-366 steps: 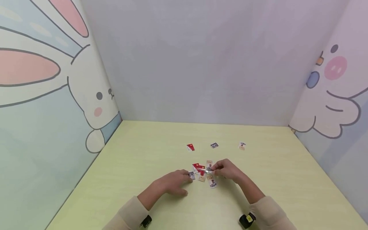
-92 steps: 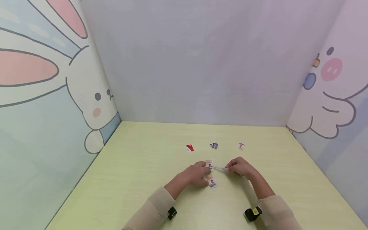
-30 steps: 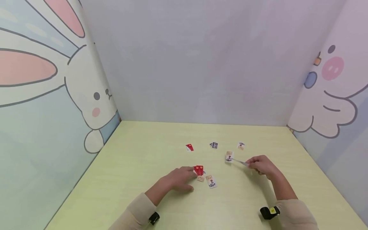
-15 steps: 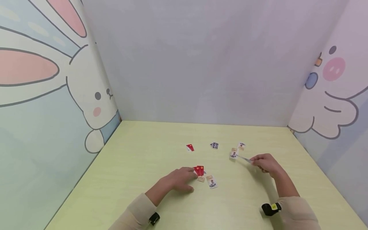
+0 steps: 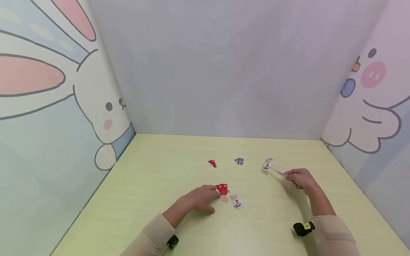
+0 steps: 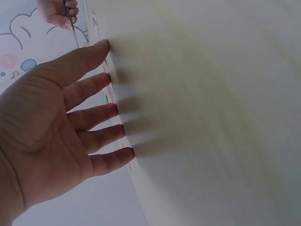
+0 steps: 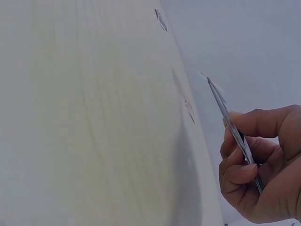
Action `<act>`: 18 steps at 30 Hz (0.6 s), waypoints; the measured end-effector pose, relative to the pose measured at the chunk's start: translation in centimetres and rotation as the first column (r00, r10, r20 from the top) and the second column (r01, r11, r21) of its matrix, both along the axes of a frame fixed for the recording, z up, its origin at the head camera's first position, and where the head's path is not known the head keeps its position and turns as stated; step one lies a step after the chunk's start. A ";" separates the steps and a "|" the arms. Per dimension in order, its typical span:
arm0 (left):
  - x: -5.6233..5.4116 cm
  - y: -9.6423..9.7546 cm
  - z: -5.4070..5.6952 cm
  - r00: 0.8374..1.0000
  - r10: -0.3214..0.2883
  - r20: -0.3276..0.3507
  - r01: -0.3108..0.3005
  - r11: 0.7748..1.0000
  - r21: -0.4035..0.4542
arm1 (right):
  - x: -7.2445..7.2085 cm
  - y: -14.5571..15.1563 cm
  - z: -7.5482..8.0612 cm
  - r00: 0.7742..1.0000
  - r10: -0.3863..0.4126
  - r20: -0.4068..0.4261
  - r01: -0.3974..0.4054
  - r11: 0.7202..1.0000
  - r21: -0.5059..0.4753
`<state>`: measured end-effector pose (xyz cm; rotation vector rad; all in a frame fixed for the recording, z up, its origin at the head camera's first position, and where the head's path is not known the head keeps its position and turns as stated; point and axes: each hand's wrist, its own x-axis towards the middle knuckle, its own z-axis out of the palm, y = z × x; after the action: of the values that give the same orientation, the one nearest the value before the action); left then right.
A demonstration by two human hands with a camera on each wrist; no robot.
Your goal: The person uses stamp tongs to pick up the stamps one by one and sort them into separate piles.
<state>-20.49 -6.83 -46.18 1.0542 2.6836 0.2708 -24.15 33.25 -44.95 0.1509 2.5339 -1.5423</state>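
My right hand (image 5: 301, 179) holds metal tweezers (image 7: 229, 117), thumb and fingers curled round them. Their tips pinch a small tan-and-white picture card (image 5: 267, 164), raised off the table and overlapping the far right card in the head view. Edge-on, the card shows as a thin sliver in the right wrist view. My left hand (image 5: 200, 200) has its fingers spread, fingertips down on the table beside the red cards (image 5: 223, 188). A tan card (image 5: 225, 198) lies partly under these, and another picture card (image 5: 236, 201) lies to their right.
Farther back on the pale yellow table (image 5: 166, 170) lie a red-and-white card (image 5: 212, 164) and, to its right, overlapping dark cards (image 5: 239, 161). A grey wall (image 5: 208, 71) stands behind, with cartoon-painted walls at both sides.
Since a second ago my right hand has carried the tweezed card back and right, over the far right card. My left hand has stayed by the red cards.
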 end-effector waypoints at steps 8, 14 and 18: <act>0.2 0.0 0.1 1.000 0.013 0.015 -0.013 1.000 -0.007 | -0.7 0.6 -0.6 0.999 -0.046 0.004 0.046 0.999 -0.018; 0.1 0.0 0.1 1.000 0.012 0.009 -0.012 1.000 -0.007 | -1.3 1.0 -1.0 0.995 -0.095 0.021 0.095 0.995 -0.020; 0.0 0.2 0.2 1.000 0.001 0.004 -0.001 1.000 0.002 | -1.3 1.3 -1.1 0.993 -0.113 0.021 0.113 0.994 -0.011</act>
<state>-20.52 -6.64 -45.99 1.0514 2.6815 0.2748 -25.47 34.54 -46.00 0.3120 2.5404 -1.5870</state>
